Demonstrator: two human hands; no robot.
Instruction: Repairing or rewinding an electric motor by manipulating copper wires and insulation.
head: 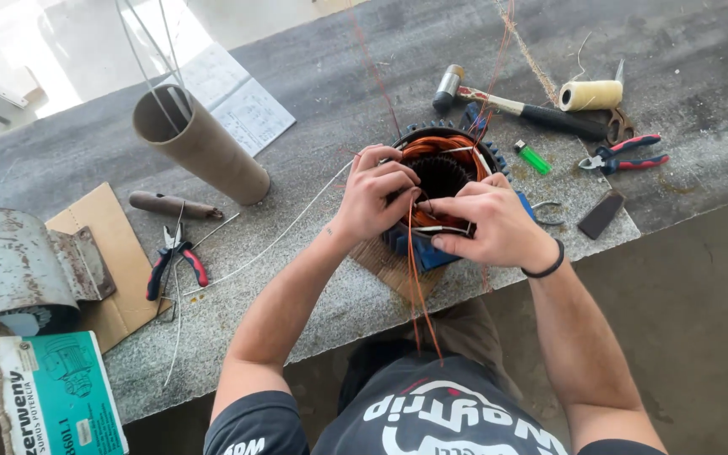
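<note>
Your left hand (374, 195) and right hand (489, 221) both sit on the near rim of the blue motor stator (441, 181), which rests on a cardboard scrap (393, 271) at the middle of the grey table (364, 84). Left fingers are curled together, pinching at the copper windings (431, 145) at the rim; exactly what they grip is hidden. Right fingers are closed over the stator's front edge, pressing on the coil and a white strip there. Loose copper wires (419, 295) trail from under your hands toward your chest.

Around it: hammer (516, 105) just behind the stator, green lighter (532, 157) to its right, spool of twine (591, 95) and red-handled pliers (621, 156) further right, dark wedge (600, 215) near the table edge. To the left: cardboard tube (200, 143) lying tilted, wooden-handled tool (174, 205), second pair of pliers (174, 261) on flat cardboard, paper sheets (238, 97) behind the tube.
</note>
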